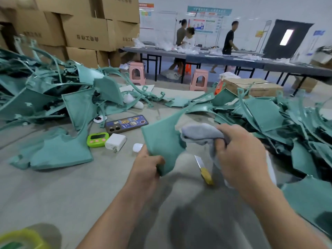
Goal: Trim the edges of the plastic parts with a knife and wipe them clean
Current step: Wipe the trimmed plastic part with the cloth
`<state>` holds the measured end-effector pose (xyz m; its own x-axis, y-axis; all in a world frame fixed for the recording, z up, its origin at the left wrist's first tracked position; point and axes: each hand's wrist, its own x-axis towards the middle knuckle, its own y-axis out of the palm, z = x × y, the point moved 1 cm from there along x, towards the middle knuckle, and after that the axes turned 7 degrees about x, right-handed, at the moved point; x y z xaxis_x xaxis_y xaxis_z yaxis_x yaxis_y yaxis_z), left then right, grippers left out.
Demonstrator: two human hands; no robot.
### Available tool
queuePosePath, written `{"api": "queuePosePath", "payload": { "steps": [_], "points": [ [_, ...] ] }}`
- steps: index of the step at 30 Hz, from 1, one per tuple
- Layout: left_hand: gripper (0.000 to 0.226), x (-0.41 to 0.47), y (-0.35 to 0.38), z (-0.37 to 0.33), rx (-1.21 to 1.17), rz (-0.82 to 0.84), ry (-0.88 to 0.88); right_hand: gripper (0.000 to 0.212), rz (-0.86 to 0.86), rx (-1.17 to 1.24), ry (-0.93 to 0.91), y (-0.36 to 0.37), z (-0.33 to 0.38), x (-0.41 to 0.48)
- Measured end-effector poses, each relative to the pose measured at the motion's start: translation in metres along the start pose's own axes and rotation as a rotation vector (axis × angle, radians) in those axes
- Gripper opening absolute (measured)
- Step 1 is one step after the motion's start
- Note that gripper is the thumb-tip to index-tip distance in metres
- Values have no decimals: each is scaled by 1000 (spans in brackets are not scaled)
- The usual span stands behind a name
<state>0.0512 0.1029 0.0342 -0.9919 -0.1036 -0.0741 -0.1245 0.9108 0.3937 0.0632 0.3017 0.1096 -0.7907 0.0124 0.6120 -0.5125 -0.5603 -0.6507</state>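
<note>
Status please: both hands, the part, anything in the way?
Left hand grips green plastic part. Right hand holds grey cloth at its edge. Knife below, not held. Nothing blocking.

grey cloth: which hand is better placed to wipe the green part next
Right. The right hand grips the grey cloth at the edge of the green part, while the left hand holds that part by its lower corner, steadying it.

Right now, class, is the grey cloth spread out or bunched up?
Bunched up: the grey cloth is wadded in the right hand, fingers curled; the left hand grips the green plastic part.
</note>
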Motion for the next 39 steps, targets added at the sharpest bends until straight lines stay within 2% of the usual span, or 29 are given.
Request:
{"api": "queuePosePath", "payload": {
  "steps": [4,6,8,12,14,15,17,19,21,23,26,31,37,39],
  "points": [
    [41,-15,5,-1,97,147,34,10,178,41,-196,29,62,-26],
    [27,-19,6,-2,62,164,30,12,240,137,-157,47,66,-23],
    [42,-18,5,-4,19,178,14,12,181,130,-111,61,63,-13],
    [61,-21,12,-2,-68,303,3,12,10,-111,70,69,54,27],
    [63,-23,13,1,-52,306,22,9,-2,-18,194,71,50,35],
    [63,-23,12,1,-49,309,29,8,-14,71,199,71,52,33],
    [58,-23,10,-6,-28,317,72,4,-49,204,18,75,62,11],
    [53,-23,8,-11,-30,309,107,29,56,201,-132,79,69,-11],
    [56,-22,6,-10,-36,305,102,43,127,197,-178,82,60,-15],
    [63,-20,6,-6,-49,304,70,38,98,192,-187,81,51,-8],
    [72,-18,8,1,-84,327,37,33,44,-29,-253,83,45,5],
    [70,-17,11,3,52,234,119,29,133,-259,-105,75,28,48],
    [81,-18,6,3,343,240,364,23,13,-312,122,46,-29,90],
    [86,-11,-1,4,450,148,437,24,14,-306,232,31,-58,94]
  ]
}}
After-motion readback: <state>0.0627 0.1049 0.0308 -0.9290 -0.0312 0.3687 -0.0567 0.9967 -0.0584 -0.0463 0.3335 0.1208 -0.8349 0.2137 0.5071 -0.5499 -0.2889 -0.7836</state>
